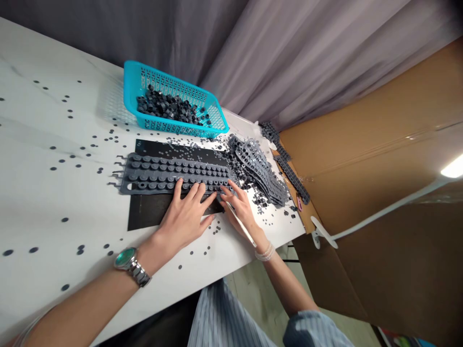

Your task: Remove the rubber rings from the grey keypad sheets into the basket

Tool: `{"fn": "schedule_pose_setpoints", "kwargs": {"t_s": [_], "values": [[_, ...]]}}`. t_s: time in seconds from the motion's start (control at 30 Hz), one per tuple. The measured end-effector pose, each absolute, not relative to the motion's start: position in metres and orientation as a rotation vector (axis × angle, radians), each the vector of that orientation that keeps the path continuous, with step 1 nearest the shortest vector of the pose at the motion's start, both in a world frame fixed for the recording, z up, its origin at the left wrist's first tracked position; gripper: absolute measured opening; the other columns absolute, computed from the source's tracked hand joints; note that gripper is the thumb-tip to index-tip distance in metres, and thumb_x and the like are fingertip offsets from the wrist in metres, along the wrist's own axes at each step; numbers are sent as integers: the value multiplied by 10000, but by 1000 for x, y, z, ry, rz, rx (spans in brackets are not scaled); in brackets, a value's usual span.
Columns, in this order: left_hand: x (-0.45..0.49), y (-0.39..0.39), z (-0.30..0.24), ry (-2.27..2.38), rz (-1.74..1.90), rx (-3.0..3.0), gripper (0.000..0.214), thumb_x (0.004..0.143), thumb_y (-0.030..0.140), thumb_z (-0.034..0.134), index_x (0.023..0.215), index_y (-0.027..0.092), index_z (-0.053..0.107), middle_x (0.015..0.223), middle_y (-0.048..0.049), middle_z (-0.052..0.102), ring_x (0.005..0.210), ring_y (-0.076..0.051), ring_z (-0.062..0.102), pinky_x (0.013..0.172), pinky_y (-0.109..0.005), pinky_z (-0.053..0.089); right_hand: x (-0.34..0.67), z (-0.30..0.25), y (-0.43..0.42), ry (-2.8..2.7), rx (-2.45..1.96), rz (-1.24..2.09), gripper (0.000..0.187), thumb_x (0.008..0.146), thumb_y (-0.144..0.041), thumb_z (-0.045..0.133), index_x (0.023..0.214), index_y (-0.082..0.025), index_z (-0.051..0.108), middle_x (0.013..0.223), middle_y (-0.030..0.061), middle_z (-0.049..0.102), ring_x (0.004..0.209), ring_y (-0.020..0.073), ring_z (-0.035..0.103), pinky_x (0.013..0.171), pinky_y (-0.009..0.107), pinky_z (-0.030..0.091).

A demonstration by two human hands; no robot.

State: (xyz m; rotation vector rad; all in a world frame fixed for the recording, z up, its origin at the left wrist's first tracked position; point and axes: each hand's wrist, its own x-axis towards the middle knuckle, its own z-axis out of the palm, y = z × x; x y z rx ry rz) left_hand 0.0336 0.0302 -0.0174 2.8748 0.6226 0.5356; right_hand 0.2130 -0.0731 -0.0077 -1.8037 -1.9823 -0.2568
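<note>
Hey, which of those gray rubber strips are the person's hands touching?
The wide gray rubber strip lying flat on the black mat, under the left hand and right hand. The others lie in a stack to the right.

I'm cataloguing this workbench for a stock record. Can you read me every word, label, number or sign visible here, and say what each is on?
No text can be read.
The wristwatch dial is too small and glare-covered to read.
The small pink tag is too small to read.
The colourful printed item at the bottom edge is cut off and too blurred to read.
</note>
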Motion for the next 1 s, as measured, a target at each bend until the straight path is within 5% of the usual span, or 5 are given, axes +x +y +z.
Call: {"fn": "schedule_pose_setpoints", "kwargs": {"t_s": [0.7,1.0], "values": [[33,30,-17,622,512,2862,512,961,419,442,1412,205,556,1395,-219,538,1312,-346,464,1147,-657,187,221,-9,-62,-2266,-1870,-338,209,1006,-137,429,1099,-159,614,1346,194,624,1428,251,427,1060,460,488],[32,31,-17,619,506,2840,519,963,431,438,1438,241,528,1423,-189,533,1325,-341,459,1151,-653,180,256,7,-78,-1626,-2115,-407,296,1027,-282,405,1301,-198,484,1223,187,652,1521,304,216,1099,663,367]]}}
